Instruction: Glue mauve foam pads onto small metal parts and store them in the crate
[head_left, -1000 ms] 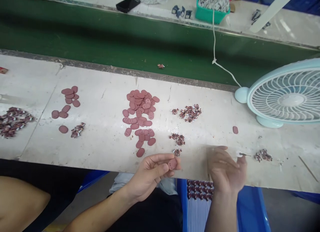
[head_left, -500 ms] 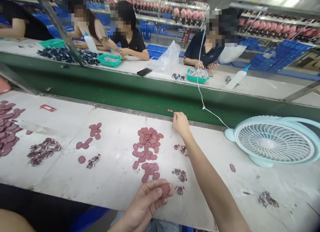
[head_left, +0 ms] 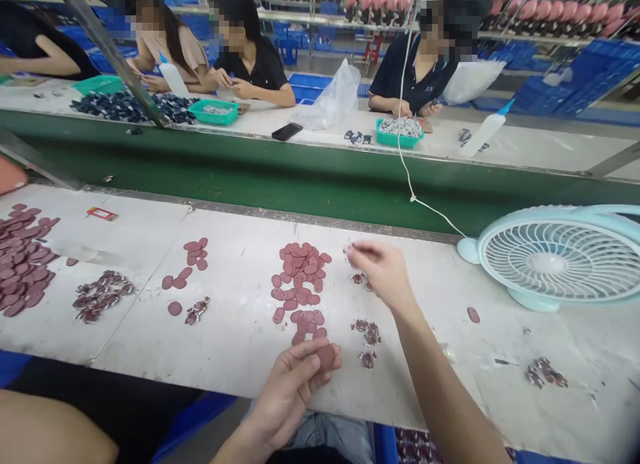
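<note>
In the head view, my left hand (head_left: pixel 293 387) pinches a flat, oval, dull-red disc (head_left: pixel 326 357) between thumb and fingers, just above the near part of the table. My right hand (head_left: pixel 383 271) is over the table beyond it, slightly blurred, with its fingertips pinched together. A small pale-and-dark bit shows at those fingertips, too blurred to name. Loose red discs (head_left: pixel 303 264) lie in a heap left of my right hand. Small crumpled-looking brown-and-white pieces (head_left: pixel 370 333) lie in little clusters below it, partly hidden by the hand and forearm.
A light-blue fan (head_left: pixel 550 264) lies at the right, its white cord (head_left: pixel 435 214) running up. Beyond the table runs a green belt (head_left: pixel 280 181). More discs (head_left: pixel 25 271) and brown-and-white pieces (head_left: pixel 103 294) are at left. Several people sit opposite with green trays (head_left: pixel 214 116).
My right hand has drawn back from the belt's edge toward me, over the table. The small piece seen on the belt beside it is gone from there. My left hand keeps the disc.
</note>
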The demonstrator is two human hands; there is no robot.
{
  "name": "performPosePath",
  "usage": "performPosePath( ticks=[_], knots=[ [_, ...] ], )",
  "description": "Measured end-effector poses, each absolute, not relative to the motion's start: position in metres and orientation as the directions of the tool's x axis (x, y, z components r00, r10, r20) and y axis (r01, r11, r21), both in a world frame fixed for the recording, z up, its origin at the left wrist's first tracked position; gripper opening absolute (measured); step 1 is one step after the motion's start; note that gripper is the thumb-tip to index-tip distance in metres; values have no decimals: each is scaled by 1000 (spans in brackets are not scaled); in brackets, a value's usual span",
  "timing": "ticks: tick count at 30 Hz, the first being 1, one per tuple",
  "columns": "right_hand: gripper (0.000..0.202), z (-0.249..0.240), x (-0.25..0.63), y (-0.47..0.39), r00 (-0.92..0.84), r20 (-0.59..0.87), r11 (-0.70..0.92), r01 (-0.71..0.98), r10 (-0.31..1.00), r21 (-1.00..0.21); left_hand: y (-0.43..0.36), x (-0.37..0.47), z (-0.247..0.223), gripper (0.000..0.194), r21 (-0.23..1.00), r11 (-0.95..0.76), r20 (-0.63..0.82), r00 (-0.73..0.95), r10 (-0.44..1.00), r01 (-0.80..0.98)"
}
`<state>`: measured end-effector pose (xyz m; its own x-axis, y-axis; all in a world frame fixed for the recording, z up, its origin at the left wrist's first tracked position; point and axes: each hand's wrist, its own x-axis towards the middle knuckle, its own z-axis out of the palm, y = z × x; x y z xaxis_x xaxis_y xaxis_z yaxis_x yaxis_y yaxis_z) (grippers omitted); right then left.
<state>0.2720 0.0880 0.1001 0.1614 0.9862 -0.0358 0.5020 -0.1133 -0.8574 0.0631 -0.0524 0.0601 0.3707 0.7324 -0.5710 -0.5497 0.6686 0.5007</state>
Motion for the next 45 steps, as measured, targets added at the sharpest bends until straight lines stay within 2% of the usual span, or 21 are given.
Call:
performPosePath(
  ticks=[2,4,6,8,13,19,23,28,36,45],
  knots=[
    [34,97,269,19,119,-103,-143,407,988,-902,-52,65,57,27,517,668,-559,380,737,-536],
    [26,89,264,-41,103,-218,-230,117,970,-966,-55,70,53,27,536,670,-545,395,740,-514],
    [18,81,259,-85,107,-283,-275,-85,953,-958,-60,77,49,27,554,677,-528,425,735,-484],
    [14,74,254,-110,132,-314,-294,-151,940,-944,-66,84,46,26,566,683,-500,467,729,-461],
    [12,70,251,-127,244,-311,-297,-94,919,-950,-76,95,43,25,608,680,-455,522,721,-410],
    [11,69,254,-129,223,-344,-339,-63,912,-939,-76,93,43,20,629,677,-464,513,722,-383],
    [12,71,255,-128,198,-325,-326,-26,925,-945,-76,94,44,9,646,666,-445,524,726,-374],
    [10,79,259,-127,139,-314,-323,43,939,-946,-79,98,46,14,663,659,-441,526,727,-356],
    [10,78,254,-130,206,-293,-308,44,934,-950,-85,100,46,12,629,665,-464,492,736,-402],
    [9,71,242,-135,304,-239,-253,6,922,-967,-90,103,46,10,660,627,-471,421,775,-415]
  ],
)
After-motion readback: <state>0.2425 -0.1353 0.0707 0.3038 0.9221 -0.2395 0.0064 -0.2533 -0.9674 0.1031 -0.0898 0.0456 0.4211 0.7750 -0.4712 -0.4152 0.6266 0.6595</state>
